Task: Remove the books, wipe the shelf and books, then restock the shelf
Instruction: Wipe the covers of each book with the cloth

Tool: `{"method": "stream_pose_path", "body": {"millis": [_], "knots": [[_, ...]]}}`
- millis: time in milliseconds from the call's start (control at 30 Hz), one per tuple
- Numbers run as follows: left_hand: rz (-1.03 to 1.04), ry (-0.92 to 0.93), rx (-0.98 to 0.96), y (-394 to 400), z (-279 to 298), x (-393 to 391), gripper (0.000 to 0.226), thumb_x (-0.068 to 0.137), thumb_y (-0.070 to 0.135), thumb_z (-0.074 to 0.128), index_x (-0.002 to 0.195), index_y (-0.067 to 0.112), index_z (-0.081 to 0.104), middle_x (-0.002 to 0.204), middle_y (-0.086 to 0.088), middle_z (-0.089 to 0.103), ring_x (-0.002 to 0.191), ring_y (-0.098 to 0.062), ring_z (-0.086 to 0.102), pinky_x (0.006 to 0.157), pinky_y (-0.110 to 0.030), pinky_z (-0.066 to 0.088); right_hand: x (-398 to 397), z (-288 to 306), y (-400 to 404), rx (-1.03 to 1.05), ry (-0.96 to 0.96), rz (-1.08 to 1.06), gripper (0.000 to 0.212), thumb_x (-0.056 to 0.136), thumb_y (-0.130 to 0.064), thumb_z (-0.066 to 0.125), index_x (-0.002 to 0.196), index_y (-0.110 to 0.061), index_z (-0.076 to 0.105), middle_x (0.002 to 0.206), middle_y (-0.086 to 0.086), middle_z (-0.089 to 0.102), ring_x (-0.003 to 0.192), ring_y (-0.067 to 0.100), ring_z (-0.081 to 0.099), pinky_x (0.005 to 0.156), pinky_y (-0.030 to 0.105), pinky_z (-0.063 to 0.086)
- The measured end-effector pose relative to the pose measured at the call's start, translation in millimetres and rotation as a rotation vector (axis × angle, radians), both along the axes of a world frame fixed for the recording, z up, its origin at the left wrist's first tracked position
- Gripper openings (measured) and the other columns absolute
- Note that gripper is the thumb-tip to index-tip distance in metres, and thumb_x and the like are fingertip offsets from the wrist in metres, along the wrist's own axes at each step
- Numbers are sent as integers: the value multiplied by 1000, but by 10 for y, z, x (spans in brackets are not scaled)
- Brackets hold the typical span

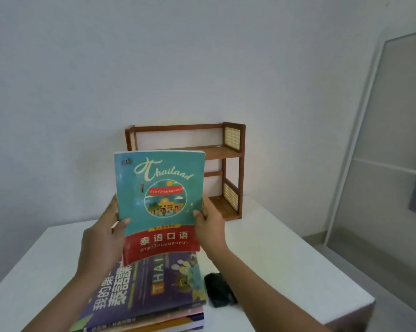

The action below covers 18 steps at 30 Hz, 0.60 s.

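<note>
Shelf [226, 152] empty; both hands, left [104, 238] & right [210, 221], grip teal book [160, 202] upright. Stack [149, 293] on worktop [286, 259] left to restock.

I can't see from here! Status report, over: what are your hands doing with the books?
Both hands, left and right, holding teal Thailand book upright. Wooden shelf behind, no books visible. Book stack on table; dark cloth beside it.

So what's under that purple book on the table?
Under the purple book only the edges of more stacked books show, pink and orange; their covers are hidden, so their count is unclear. The pile sits on the white table.
</note>
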<state>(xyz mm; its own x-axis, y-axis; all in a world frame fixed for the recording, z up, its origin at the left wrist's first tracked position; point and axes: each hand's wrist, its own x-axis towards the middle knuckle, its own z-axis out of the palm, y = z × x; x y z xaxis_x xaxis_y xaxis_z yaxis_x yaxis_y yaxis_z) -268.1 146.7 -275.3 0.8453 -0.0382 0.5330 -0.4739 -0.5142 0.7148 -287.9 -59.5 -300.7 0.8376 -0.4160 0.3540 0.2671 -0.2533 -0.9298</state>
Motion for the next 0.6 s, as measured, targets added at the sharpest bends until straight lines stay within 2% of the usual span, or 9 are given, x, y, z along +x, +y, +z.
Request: {"method": "stream_pose_path", "body": {"millis": [100, 133, 200, 267, 367, 467, 533, 600], "knots": [[-141, 36, 35, -459, 300, 95, 55, 93, 18, 58, 142, 35, 40, 109, 4, 68, 83, -14, 68, 76, -32, 57, -120, 348, -474, -92, -16, -129, 47, 100, -11, 42, 131, -48, 43, 97, -24, 60, 85, 3, 65, 67, 24, 57], [-204, 69, 29, -649, 349, 148, 50, 93, 18, 59, 137, 35, 45, 108, 4, 69, 84, -15, 69, 76, -36, 58, -177, 438, -670, -124, -9, -173, 47, 100, -11, 41, 132, -46, 43, 98, -24, 59, 83, 3, 65, 65, 23, 56], [-312, 195, 5, -1015, 370, 217, 36, 91, 17, 60, 123, 34, 55, 99, 1, 73, 82, -18, 71, 72, -44, 59, -284, 551, -1022, -179, 40, -245, 41, 100, -12, 39, 126, -42, 49, 96, -17, 62, 79, 7, 67, 67, 31, 60], [-389, 394, -39, -1422, 262, 263, 20, 92, 13, 60, 108, 24, 58, 93, -3, 73, 76, -19, 72, 63, -41, 60, -341, 538, -1383, -259, 147, -312, 34, 99, -12, 39, 122, -32, 54, 83, -18, 58, 71, 7, 66, 63, 31, 58], [-427, 613, -30, -1919, -41, 302, 14, 91, 9, 61, 105, 9, 62, 92, -7, 72, 70, -21, 72, 59, -37, 61, -360, 354, -1807, -382, 354, -354, 32, 97, -11, 41, 124, -20, 55, 80, -10, 58, 68, 11, 65, 57, 26, 54], [-426, 776, 35, -2191, -392, 323, 8, 91, 7, 60, 90, 15, 60, 89, -9, 71, 68, -22, 72, 60, -38, 61, -308, 9, -2047, -513, 538, -373, 29, 95, -8, 42, 117, -13, 59, 86, -4, 62, 70, 13, 64, 58, 26, 53], [-405, 810, 109, -2349, -627, 335, 12, 90, 6, 60, 87, 17, 56, 85, -8, 68, 66, -21, 70, 59, -36, 60, -238, -266, -2194, -605, 642, -386, 30, 92, -6, 44, 117, -11, 60, 97, 1, 65, 76, 16, 63, 61, 26, 54], [-389, 812, 190, -2446, -794, 331, 9, 90, 6, 59, 89, 15, 58, 86, -6, 67, 69, -19, 69, 58, -35, 60, -200, -492, -2264, -633, 715, -387, 27, 92, -8, 47, 116, -14, 59, 92, -1, 62, 68, 10, 59, 54, 20, 49]]}}
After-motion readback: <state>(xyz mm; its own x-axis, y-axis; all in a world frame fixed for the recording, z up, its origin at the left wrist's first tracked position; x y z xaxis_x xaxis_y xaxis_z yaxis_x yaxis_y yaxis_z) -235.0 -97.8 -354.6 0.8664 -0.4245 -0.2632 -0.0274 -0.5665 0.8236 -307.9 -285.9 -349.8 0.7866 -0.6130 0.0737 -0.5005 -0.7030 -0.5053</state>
